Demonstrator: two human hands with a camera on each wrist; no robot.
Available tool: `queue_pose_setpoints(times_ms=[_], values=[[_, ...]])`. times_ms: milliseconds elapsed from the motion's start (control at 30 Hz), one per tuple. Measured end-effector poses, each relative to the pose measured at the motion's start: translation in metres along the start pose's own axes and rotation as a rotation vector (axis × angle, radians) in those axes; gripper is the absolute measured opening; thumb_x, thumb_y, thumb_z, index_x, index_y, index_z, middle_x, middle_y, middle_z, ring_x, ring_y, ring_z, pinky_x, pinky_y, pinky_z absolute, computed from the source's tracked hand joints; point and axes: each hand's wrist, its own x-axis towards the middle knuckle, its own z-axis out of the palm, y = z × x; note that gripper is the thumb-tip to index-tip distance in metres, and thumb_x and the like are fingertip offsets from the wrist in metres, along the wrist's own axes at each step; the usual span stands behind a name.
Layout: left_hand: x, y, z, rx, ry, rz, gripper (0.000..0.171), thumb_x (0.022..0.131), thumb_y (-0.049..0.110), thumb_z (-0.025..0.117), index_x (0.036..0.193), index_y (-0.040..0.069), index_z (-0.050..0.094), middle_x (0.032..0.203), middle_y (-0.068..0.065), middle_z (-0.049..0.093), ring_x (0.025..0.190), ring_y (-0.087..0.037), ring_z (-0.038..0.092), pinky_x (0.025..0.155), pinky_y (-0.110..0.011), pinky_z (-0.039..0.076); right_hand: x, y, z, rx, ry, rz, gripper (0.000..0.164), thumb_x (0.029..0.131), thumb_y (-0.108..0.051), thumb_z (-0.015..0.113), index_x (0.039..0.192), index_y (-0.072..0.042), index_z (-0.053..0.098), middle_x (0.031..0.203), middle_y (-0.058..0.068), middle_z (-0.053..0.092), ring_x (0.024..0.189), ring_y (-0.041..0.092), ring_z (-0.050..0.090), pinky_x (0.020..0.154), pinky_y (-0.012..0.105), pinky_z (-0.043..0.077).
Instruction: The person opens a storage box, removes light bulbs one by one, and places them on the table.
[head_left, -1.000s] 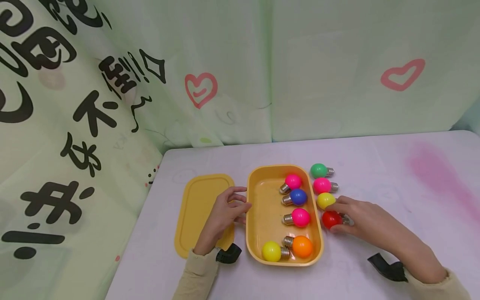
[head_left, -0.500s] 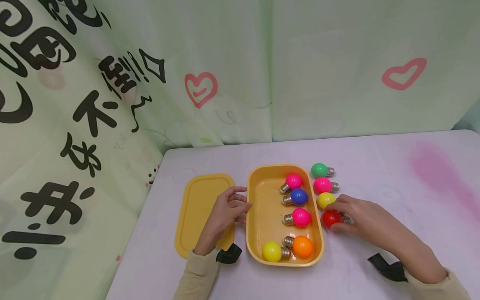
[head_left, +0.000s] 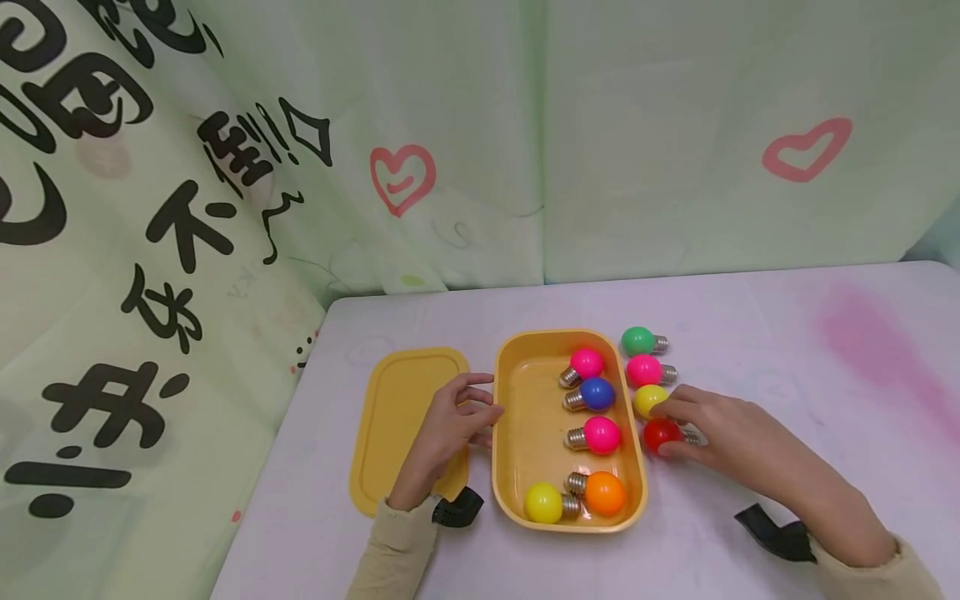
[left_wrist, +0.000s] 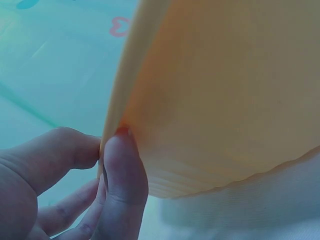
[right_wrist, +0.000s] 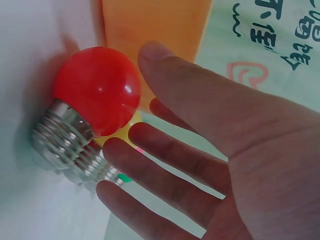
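A yellow-orange plastic box stands in the middle of the table. Thumb and finger of my left hand pinch its left rim, one on each side of the wall in the left wrist view. Just right of the box lies a red light bulb. My right hand is over its metal base, and the right wrist view shows spread, fairly straight fingers beside the bulb, not wrapped round it. A yellow bulb lies behind the red one, its base hidden by my right hand.
Inside the box lie pink bulbs, a blue bulb, an orange bulb and a yellow bulb. Outside, a pink bulb and a green bulb continue the row. The lid lies left, partly under my left hand.
The fingers of my right hand have shifted very slightly at the red bulb. My left hand, the box and the other bulbs hold their places.
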Motion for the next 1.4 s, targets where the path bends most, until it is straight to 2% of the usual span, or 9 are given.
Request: queue_pose_setpoints(times_ms=[267, 600, 833, 1100, 1400], values=[[0.000, 0.000, 0.000, 0.001, 0.003, -0.007, 0.048, 0.090, 0.009, 0.073, 0.134, 0.007, 0.054, 0.104, -0.012, 0.061, 0.067, -0.017, 0.065, 0.062, -0.030, 0.061, 0.002, -0.011, -0.009, -0.033, 0.051, -0.050, 0.037, 0.075, -0.027, 0.086, 0.107, -0.015, 0.074, 0.109, 0.005, 0.067, 0.091, 0.022, 0.067, 0.074, 0.040, 0.061], [-0.001, 0.000, 0.000, 0.007, 0.007, 0.000, 0.047, 0.090, 0.008, 0.072, 0.134, 0.007, 0.054, 0.104, -0.012, 0.061, 0.069, -0.017, 0.065, 0.062, -0.030, 0.061, 0.008, -0.033, -0.018, -0.005, 0.084, -0.095, 0.036, 0.080, -0.027, 0.083, 0.112, -0.016, 0.073, 0.112, 0.004, 0.068, 0.099, 0.024, 0.066, 0.079, 0.042, 0.061], [-0.001, 0.001, 0.000, 0.016, 0.007, 0.007, 0.048, 0.090, 0.010, 0.073, 0.134, 0.007, 0.054, 0.104, -0.012, 0.061, 0.069, -0.017, 0.065, 0.063, -0.030, 0.061, 0.015, -0.051, -0.021, 0.008, 0.049, -0.146, 0.034, 0.082, -0.027, 0.082, 0.112, -0.014, 0.072, 0.108, 0.002, 0.066, 0.094, 0.017, 0.061, 0.078, 0.035, 0.060], [0.000, 0.001, 0.000, 0.013, 0.007, 0.006, 0.048, 0.090, 0.010, 0.073, 0.134, 0.007, 0.054, 0.104, -0.013, 0.061, 0.069, -0.018, 0.066, 0.063, -0.031, 0.061, 0.024, -0.069, -0.017, 0.029, 0.024, -0.230, 0.036, 0.087, -0.031, 0.076, 0.120, -0.019, 0.070, 0.119, -0.001, 0.066, 0.107, 0.018, 0.064, 0.085, 0.037, 0.059], [0.000, 0.000, 0.000, 0.012, 0.004, 0.008, 0.047, 0.090, 0.009, 0.072, 0.134, 0.006, 0.054, 0.104, -0.013, 0.061, 0.070, -0.018, 0.066, 0.062, -0.031, 0.061, 0.030, -0.081, -0.010, 0.017, -0.017, -0.298, 0.031, 0.087, -0.028, 0.077, 0.113, -0.012, 0.072, 0.113, 0.001, 0.067, 0.102, 0.019, 0.066, 0.084, 0.035, 0.060]])
